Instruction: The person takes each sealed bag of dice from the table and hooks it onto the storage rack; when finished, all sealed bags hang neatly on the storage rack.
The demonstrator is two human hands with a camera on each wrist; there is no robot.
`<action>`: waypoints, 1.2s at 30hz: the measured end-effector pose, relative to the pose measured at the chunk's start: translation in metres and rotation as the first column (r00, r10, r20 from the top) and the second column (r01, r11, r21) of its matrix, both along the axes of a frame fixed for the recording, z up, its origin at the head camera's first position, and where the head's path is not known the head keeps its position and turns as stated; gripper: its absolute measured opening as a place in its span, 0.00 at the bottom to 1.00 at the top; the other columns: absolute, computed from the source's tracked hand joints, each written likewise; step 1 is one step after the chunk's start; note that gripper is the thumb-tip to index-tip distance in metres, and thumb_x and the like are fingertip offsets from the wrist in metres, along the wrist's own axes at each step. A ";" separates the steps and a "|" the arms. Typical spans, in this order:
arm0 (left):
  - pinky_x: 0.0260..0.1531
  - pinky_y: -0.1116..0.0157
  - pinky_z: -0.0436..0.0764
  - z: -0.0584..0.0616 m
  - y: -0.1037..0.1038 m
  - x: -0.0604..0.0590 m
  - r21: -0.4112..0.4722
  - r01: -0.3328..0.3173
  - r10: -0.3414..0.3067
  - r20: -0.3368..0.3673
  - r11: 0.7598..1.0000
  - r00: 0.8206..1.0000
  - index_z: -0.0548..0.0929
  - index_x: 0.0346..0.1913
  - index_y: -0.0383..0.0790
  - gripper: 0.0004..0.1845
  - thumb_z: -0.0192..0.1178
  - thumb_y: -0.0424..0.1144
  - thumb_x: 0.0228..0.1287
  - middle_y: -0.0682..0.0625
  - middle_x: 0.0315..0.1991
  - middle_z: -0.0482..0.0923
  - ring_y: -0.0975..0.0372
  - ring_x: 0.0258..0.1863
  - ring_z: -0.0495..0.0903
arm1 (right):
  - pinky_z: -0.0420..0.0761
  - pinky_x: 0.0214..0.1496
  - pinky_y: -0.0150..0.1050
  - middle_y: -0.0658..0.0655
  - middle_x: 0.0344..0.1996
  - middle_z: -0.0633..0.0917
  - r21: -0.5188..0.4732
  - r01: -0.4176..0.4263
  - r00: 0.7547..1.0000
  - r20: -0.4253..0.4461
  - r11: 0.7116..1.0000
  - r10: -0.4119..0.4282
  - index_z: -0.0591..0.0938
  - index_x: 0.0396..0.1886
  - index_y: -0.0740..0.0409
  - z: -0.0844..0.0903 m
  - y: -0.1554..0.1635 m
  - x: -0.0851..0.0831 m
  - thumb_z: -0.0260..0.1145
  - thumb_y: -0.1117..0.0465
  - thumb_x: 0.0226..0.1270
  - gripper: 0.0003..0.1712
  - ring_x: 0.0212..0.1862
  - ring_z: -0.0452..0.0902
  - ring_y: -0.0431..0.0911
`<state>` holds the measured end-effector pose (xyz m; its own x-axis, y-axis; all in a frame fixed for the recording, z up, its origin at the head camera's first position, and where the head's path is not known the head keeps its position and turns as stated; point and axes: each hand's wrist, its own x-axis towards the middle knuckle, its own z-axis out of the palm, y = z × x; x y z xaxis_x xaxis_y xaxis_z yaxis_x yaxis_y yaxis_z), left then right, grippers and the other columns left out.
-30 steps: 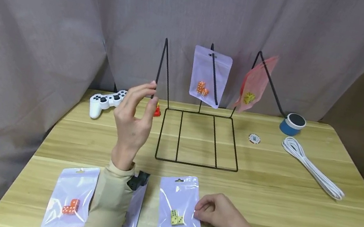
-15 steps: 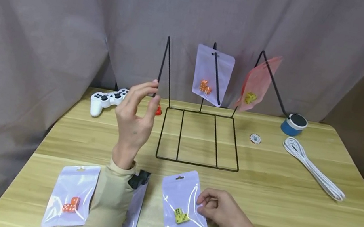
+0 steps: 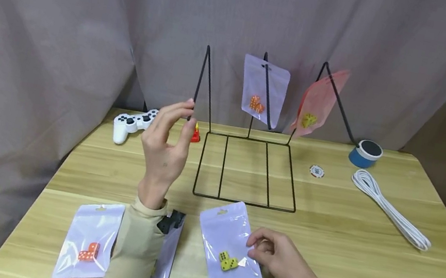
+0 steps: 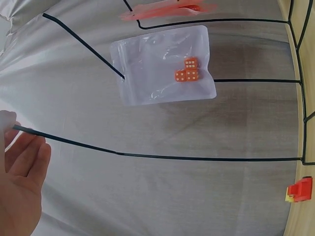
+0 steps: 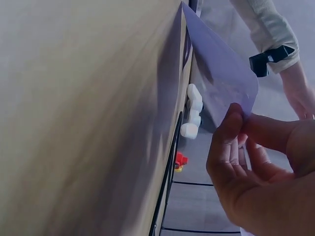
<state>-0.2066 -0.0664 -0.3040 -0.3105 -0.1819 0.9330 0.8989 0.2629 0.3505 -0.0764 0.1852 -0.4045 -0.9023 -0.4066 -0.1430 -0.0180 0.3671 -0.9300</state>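
Observation:
My right hand (image 3: 280, 259) pinches the right edge of a purple zip bag (image 3: 221, 229) with several yellow dice (image 3: 227, 262) inside. In the right wrist view the bag (image 5: 224, 64) stands tilted up from the table, held between thumb and forefinger. My left hand (image 3: 165, 154) is raised and grips the tip of the left hook (image 4: 74, 142) of a black wire rack (image 3: 223, 168). Nothing hangs on that hook. From the middle hook hangs a purple bag (image 3: 254, 78) of orange dice, and from the right one a red bag (image 3: 318, 101) with yellow dice.
A purple bag (image 3: 87, 219) with orange dice lies at front left; another purple bag (image 3: 165, 262) is partly hidden by my left forearm. Farther back are a white game controller (image 3: 125, 125), red toy (image 3: 195, 135), poker chip (image 3: 317, 171), blue-and-white cylinder (image 3: 362, 157) and white cable (image 3: 390, 211).
The pinched purple bag has turned, its top edge shifting up the view toward the rack and its lower end swinging right. My left hand keeps its hold on the hook tip.

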 end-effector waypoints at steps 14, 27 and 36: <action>0.50 0.54 0.80 0.000 0.003 0.002 0.003 0.022 -0.022 0.004 1.000 1.000 0.81 0.38 0.24 0.10 0.60 0.32 0.64 0.36 0.43 0.81 0.49 0.46 0.81 | 0.82 0.28 0.35 0.54 0.28 0.79 -0.098 0.002 0.986 -0.168 0.995 -0.018 0.77 0.36 0.62 0.002 0.007 -0.001 0.64 0.74 0.60 0.07 0.29 0.77 0.40; 0.49 0.54 0.81 0.006 0.005 0.009 0.009 0.011 -0.011 0.001 1.000 1.000 0.79 0.36 0.21 0.09 0.60 0.30 0.64 0.32 0.40 0.80 0.45 0.44 0.81 | 0.83 0.43 0.35 0.58 0.34 0.78 -0.310 -0.061 0.932 -0.357 0.949 -0.057 0.77 0.37 0.62 0.008 0.009 0.004 0.63 0.78 0.59 0.11 0.37 0.79 0.46; 0.50 0.53 0.80 0.001 0.002 0.003 0.018 0.024 -0.024 0.005 1.000 1.000 0.80 0.38 0.24 0.11 0.60 0.34 0.65 0.36 0.42 0.81 0.48 0.46 0.81 | 0.83 0.40 0.31 0.59 0.35 0.79 -0.416 -0.024 0.882 -0.438 0.909 -0.177 0.77 0.38 0.68 0.011 0.010 0.002 0.64 0.79 0.57 0.10 0.38 0.79 0.43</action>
